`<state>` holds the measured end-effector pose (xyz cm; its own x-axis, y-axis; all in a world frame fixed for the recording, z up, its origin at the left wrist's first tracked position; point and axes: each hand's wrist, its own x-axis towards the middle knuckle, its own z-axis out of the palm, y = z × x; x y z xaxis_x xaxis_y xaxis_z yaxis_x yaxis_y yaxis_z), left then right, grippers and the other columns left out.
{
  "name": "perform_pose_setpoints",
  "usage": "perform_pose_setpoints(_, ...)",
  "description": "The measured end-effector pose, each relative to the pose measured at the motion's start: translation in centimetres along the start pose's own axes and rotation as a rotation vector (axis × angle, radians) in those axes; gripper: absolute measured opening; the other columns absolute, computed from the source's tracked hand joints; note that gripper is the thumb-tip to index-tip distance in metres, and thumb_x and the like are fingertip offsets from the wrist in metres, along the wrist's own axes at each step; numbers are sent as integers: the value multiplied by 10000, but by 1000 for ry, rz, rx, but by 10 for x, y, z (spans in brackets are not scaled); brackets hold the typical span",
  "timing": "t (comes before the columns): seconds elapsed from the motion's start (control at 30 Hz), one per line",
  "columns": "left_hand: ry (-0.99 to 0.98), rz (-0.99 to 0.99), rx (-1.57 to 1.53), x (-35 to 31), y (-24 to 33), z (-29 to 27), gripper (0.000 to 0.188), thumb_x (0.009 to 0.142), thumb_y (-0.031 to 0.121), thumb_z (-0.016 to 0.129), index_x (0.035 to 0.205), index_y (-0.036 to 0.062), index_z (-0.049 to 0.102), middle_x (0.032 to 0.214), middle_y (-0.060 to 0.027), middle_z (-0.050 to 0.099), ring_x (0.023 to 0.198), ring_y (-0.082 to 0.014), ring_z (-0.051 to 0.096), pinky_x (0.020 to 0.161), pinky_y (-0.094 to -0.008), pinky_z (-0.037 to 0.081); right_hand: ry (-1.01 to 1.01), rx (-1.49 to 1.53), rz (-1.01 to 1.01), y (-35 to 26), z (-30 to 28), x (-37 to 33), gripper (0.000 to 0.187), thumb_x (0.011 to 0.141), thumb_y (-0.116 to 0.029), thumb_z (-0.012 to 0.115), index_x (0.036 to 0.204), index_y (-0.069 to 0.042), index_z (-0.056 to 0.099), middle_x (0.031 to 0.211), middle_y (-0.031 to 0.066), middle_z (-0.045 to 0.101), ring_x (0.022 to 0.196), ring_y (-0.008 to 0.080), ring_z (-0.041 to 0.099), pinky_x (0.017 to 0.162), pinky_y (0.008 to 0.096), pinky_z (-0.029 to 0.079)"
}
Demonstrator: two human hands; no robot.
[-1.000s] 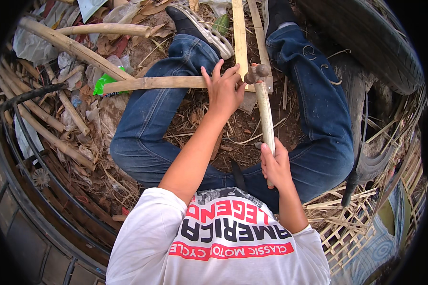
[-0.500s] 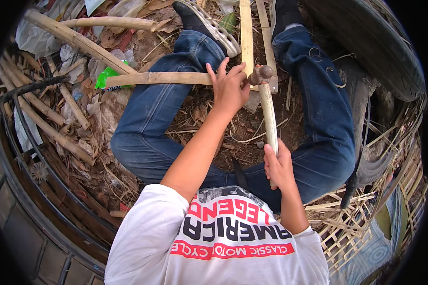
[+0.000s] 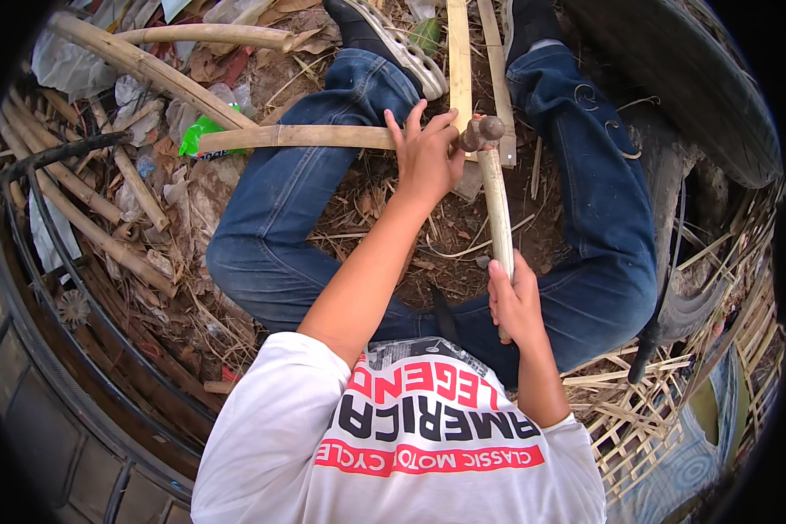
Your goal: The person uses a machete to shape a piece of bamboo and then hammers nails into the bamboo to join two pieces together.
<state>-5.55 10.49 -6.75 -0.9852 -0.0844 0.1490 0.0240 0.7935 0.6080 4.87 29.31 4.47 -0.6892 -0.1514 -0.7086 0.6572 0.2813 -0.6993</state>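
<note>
A ball-peen hammer (image 3: 497,205) with a pale, worn wooden handle is in my right hand (image 3: 517,299), fingers wrapped round the lower handle. Its rusty head lies over the place where bamboo strips meet. My left hand (image 3: 429,160) rests at the right end of a flat bamboo strip (image 3: 310,136) that runs across my left shin. Thumb and forefinger are pinched together beside the hammer head, the other fingers spread; what they pinch is hidden. Two long strips, a yellowish one (image 3: 459,54) and a browner one (image 3: 499,92), run away between my feet.
Bamboo poles (image 3: 148,72) and a green wrapper (image 3: 208,134) lie at left among leaves and plastic. A black metal frame (image 3: 87,293) curves along the left side. At right are a tyre (image 3: 690,83) and a woven bamboo lattice (image 3: 642,428).
The view has shifted slightly. My left hand stays by the strips and my right hand keeps its hold on the hammer, whose head remains over the joint.
</note>
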Motion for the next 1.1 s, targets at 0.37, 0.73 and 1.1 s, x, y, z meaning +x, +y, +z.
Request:
perform_pose_setpoints(0.37,3,-2,15,-1,-3,2,129,705,140,785,773,96,685,1286,28,619,1348,-351,398,1121,-697,45,-48,48,-4,-3,-1,-5,235,1026,-261,493,951,-42,452,597,-15,429,398,46,387,338,215,334)
perform_pose_setpoints(0.73,2,-4,-6,1,-2,1,141,692,153,792,780,93,700,1273,25,626,1349,-353,394,1122,-696,30,-37,72,40,-4,0,-5,227,1020,-252,502,950,-39,469,566,-19,438,396,50,402,342,222,332)
perform_pose_setpoints(1.1,27,7,-8,0,-4,3,123,691,136,773,756,86,681,1265,18,635,1346,-362,395,1118,-703,26,-21,62,13,-1,2,-8,234,1017,-252,509,933,-36,475,559,-15,449,402,49,414,345,223,339)
